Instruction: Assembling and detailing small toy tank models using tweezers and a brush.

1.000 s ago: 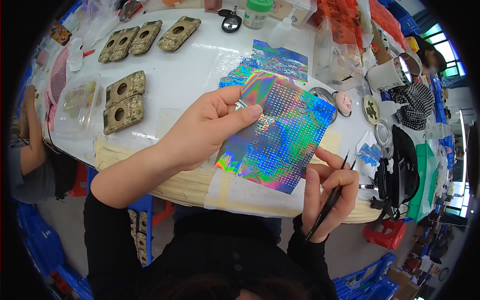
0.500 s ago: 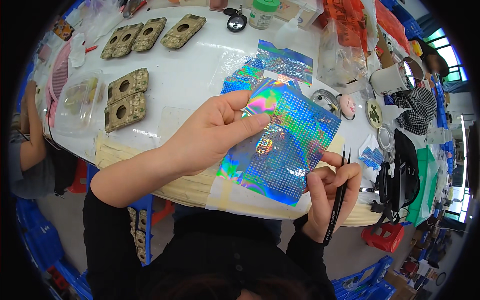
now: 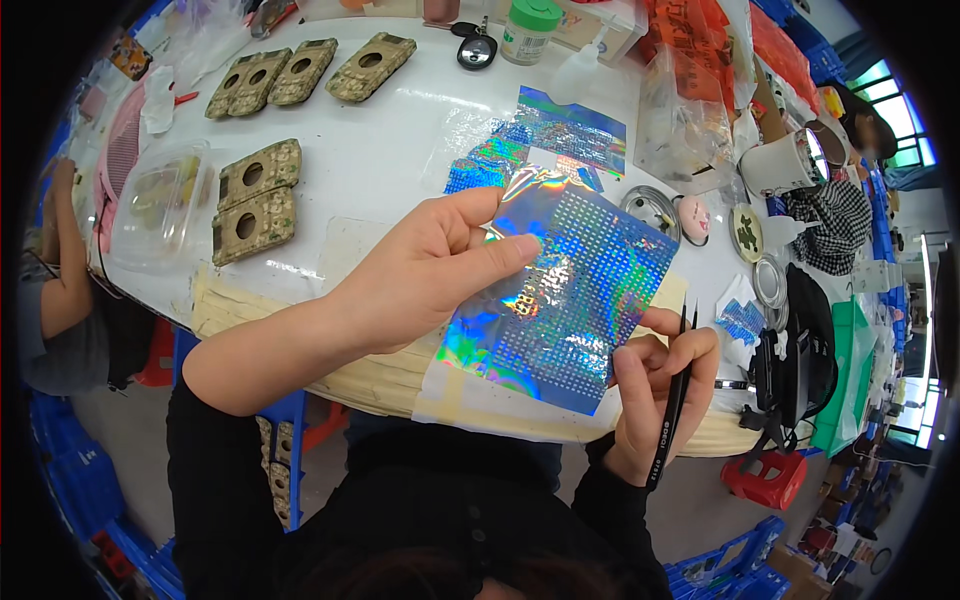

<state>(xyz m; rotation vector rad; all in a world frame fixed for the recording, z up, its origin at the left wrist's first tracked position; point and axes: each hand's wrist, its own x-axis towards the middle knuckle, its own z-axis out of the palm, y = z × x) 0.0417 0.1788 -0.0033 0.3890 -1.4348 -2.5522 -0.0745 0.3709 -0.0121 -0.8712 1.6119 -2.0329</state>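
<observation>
A shiny holographic sticker sheet (image 3: 570, 310), printed with rows of small squares, is held tilted above the near table edge. My left hand (image 3: 450, 255) pinches its upper left part, thumb on top. My right hand (image 3: 665, 390) grips black tweezers (image 3: 677, 405) with their tips pointing up and away, while its thumb and a finger touch the sheet's right edge. Behind the sheet lie more holographic sheets (image 3: 575, 128). To the left on the table are camouflage tank-hull parts (image 3: 255, 200) with round holes, and more camouflage parts (image 3: 370, 68) farther back.
A clear plastic box (image 3: 165, 205) stands at the left, near another person's arm (image 3: 65, 250). At the back are a green-lidded jar (image 3: 530, 30), a key fob (image 3: 477, 48) and a white squeeze bottle (image 3: 580, 70). Round tins (image 3: 770, 278) and a black bag (image 3: 815, 340) lie right.
The sheet has tilted slightly in my hands, so its rainbow glare has shifted and dulled. Both hands keep their grips, nearly in place.
</observation>
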